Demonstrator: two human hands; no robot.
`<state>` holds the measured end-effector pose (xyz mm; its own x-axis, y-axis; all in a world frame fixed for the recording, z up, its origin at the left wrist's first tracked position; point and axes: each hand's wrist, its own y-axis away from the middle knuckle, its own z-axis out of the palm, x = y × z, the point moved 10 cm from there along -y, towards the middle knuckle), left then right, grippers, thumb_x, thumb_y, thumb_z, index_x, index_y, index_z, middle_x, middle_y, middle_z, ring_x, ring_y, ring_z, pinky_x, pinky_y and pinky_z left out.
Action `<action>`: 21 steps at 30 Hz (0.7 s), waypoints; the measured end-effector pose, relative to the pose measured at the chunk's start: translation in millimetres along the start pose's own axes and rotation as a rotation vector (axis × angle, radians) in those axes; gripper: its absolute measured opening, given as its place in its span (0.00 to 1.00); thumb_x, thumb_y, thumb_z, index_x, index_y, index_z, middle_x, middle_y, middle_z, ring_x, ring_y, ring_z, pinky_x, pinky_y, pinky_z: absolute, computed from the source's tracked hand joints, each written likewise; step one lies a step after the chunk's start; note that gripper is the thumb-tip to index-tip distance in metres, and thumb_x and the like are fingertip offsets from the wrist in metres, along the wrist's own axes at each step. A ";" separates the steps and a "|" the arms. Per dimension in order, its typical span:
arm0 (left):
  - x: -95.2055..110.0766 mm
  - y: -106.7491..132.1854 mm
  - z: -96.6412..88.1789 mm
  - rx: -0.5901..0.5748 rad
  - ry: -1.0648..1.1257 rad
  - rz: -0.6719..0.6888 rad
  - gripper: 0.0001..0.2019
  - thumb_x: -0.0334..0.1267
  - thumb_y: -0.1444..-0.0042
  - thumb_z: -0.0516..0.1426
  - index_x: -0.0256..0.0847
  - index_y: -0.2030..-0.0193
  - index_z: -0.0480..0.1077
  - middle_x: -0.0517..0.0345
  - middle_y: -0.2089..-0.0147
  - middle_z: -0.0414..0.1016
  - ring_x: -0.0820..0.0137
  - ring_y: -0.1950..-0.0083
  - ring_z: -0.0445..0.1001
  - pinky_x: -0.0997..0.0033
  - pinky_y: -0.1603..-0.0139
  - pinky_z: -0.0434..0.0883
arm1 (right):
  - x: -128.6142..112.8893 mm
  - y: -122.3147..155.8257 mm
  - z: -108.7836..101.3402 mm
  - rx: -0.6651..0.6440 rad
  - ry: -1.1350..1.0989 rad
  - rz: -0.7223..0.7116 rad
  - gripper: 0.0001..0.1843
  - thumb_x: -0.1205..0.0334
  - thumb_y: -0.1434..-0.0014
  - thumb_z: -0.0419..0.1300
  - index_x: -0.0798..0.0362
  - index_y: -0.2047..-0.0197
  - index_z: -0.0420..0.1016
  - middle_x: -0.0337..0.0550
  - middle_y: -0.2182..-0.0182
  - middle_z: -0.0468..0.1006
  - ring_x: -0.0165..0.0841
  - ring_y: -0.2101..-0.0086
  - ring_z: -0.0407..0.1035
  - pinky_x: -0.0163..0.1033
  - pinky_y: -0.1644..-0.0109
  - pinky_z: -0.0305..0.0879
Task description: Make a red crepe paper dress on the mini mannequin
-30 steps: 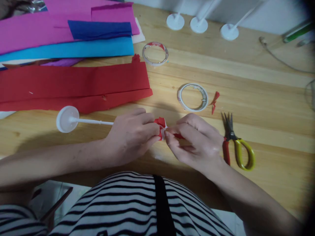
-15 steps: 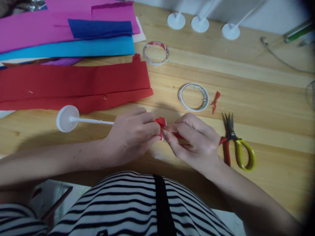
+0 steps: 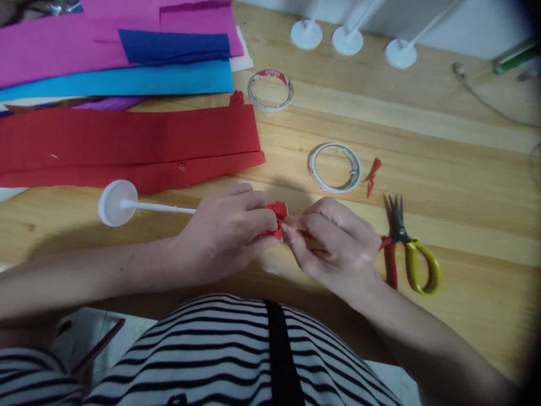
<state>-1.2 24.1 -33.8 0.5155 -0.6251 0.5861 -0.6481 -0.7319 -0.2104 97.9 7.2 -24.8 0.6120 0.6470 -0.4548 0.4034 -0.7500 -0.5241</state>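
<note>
My left hand (image 3: 230,228) is closed around a white plastic stick (image 3: 164,208), whose round white base (image 3: 116,203) points left. Red crepe paper (image 3: 277,211) wraps the stick's other end, just past my left fingers. My right hand (image 3: 333,242) pinches a strip of red crepe paper at that end, thumb and fingertips pressed together. Part of the strip is hidden under the right hand, and a red tip (image 3: 385,243) shows beyond its far side. Scissors (image 3: 401,237) with red and yellow handles lie just right of that hand, blades apart.
Folded red crepe paper (image 3: 127,138) lies at the left, with blue (image 3: 169,79) and pink sheets (image 3: 46,51) behind it. Two tape rolls (image 3: 311,166) (image 3: 252,93) and a red scrap (image 3: 372,176) are on the wooden table. Several white stands (image 3: 306,35) line the wall; a cable (image 3: 482,98) lies right.
The red paper at the stick's end has shifted slightly, with more of it showing by my left thumb. Both hands keep their grip; the whole view has moved a little.
</note>
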 end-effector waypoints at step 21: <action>-13.8 -1.4 -5.2 0.024 -0.027 -0.122 0.12 0.31 0.36 0.51 0.42 0.68 0.72 0.63 0.70 0.72 0.74 0.70 0.68 0.74 0.71 0.63 | -5.3 3.3 0.6 0.016 0.082 -0.038 0.12 0.75 0.44 0.64 0.48 0.68 0.69 0.39 0.76 0.68 0.32 0.77 0.63 0.40 0.77 0.59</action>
<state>-10.3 35.3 -37.5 0.6048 -0.5382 0.5870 -0.5662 -0.8089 -0.1583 95.6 1.4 -24.5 0.6501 0.6613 -0.3743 0.4171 -0.7223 -0.5517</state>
